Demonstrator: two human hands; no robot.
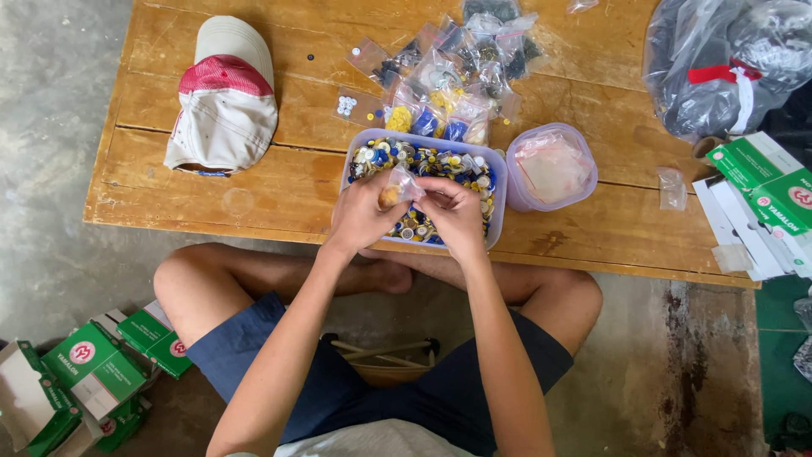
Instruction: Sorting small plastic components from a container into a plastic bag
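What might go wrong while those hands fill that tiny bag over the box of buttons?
The small clear bag sits pinched between the left hand and right hand; a slip might drop its contents into the mixed buttons. The button box reaches the wooden table's near edge, so a nudge may tip it off.

On the far left of the wooden counter [211, 190] lies a white cap [224, 106] with a red band. A heap of small filled plastic bags [452, 72] sits at the far middle. To the right of the middle stands a round clear tub [551, 167] with empty bags inside. At the far right is a large grey plastic sack [719, 63], and near it are green and white cartons [765, 195]. More green cartons [93, 372] lie on the floor, near left.
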